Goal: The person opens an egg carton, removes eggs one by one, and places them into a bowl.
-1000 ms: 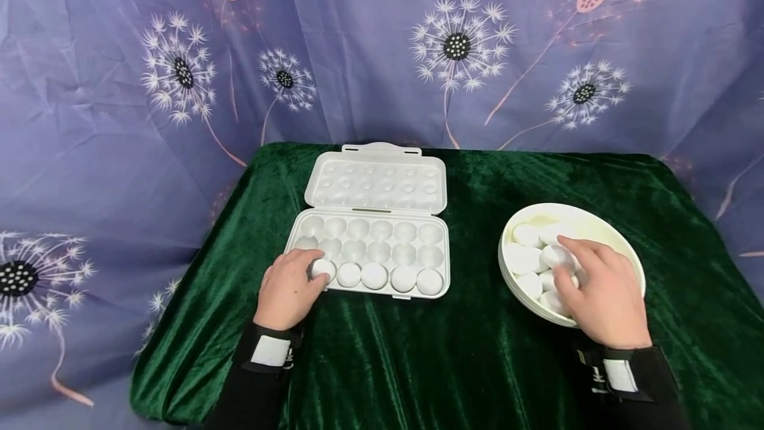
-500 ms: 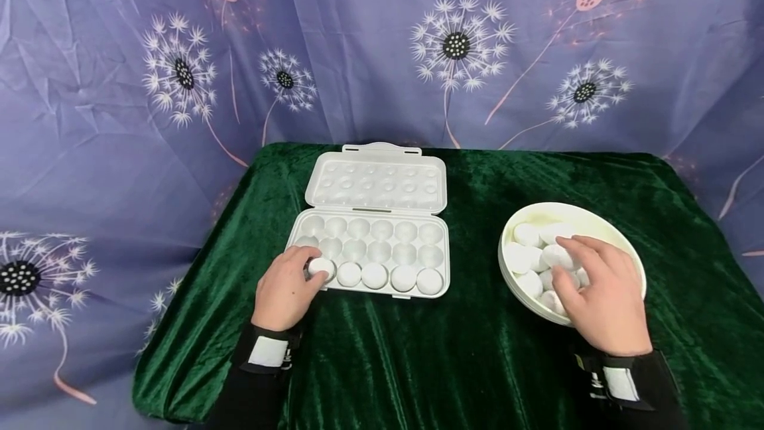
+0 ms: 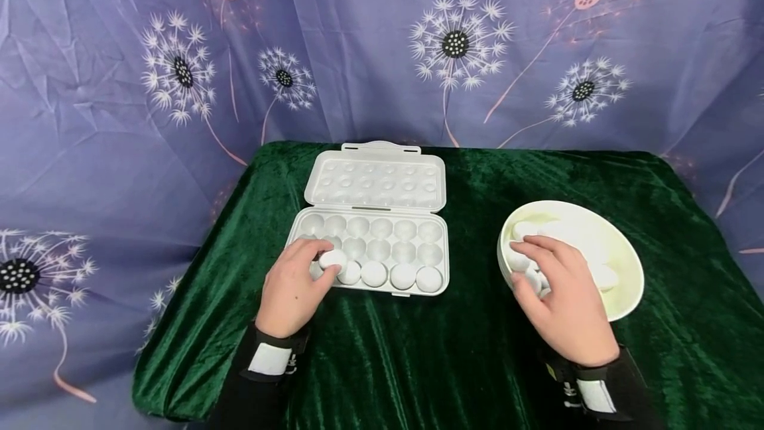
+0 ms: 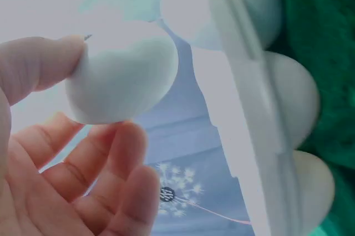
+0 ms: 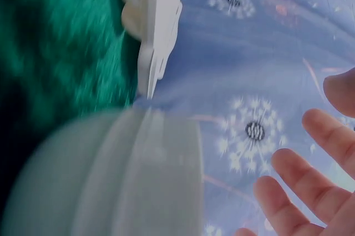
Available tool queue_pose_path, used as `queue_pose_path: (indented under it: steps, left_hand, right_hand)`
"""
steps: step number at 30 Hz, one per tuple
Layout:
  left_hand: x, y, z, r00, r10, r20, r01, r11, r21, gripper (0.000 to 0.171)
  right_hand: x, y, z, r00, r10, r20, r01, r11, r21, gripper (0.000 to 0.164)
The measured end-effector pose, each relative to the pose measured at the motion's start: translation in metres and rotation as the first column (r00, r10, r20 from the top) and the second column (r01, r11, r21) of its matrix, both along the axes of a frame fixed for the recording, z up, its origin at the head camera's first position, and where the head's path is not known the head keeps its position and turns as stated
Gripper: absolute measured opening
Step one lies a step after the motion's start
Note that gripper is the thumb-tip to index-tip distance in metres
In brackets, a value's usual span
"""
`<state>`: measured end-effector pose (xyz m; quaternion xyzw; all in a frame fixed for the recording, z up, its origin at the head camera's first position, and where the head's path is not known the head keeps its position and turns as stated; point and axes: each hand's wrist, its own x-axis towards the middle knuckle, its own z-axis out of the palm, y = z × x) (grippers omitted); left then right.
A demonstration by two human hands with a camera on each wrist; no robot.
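My left hand (image 3: 292, 290) pinches a white egg (image 4: 122, 72) between thumb and fingertips, raised over the front left of the egg carton (image 3: 296, 219). The front left cup, beside the held egg, looks vacant. Several more eggs (image 3: 374, 274) sit in the front row to its right; the two rows behind show bare cups. Over the left part of a cream bowl (image 3: 629, 284), my right hand (image 3: 567, 304) has its thumb and fingers spread. No egg shows between those fingers in the right wrist view. Several eggs lie in the bowl, partly hidden by this hand.
The carton's lid (image 3: 376, 181) is folded back, away from me. Carton and bowl stand apart on a green velvet cloth (image 3: 471, 337). A purple curtain (image 3: 370, 52) with dandelion prints hangs behind the table.
My left hand has lifted the egg out of the front left cup and slightly to the right. The right hand has shifted left across the bowl, uncovering an egg on the bowl's right.
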<state>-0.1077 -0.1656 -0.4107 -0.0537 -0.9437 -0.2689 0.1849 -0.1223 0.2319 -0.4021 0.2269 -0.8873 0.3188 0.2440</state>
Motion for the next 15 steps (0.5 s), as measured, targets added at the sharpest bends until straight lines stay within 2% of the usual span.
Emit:
queue_pose_path:
  steps: [4,7,12,15]
  left_hand:
    - [0.001,0.009,0.003,0.998,-0.047,-0.037,0.048,0.998,0.03,0.034]
    - [0.003,0.02,0.005,0.992,-0.115,-0.046,0.118,0.991,0.069,0.034]
    - [0.006,0.043,0.012,0.97,-0.239,-0.053,0.243,0.963,0.116,0.033]
    - [0.007,0.057,0.014,0.949,-0.31,-0.063,0.317,0.936,0.153,0.032]
  right_hand:
    - [0.002,-0.014,-0.001,0.999,0.051,-0.003,-0.051,0.999,0.012,0.04]
    - [0.005,-0.024,-0.001,0.996,0.087,0.027,-0.088,0.996,0.024,0.04]
    - [0.01,-0.04,-0.002,0.987,0.133,0.085,-0.136,0.99,0.03,0.04]
    - [0.015,-0.049,-0.004,0.984,0.144,0.108,-0.148,0.989,0.03,0.042]
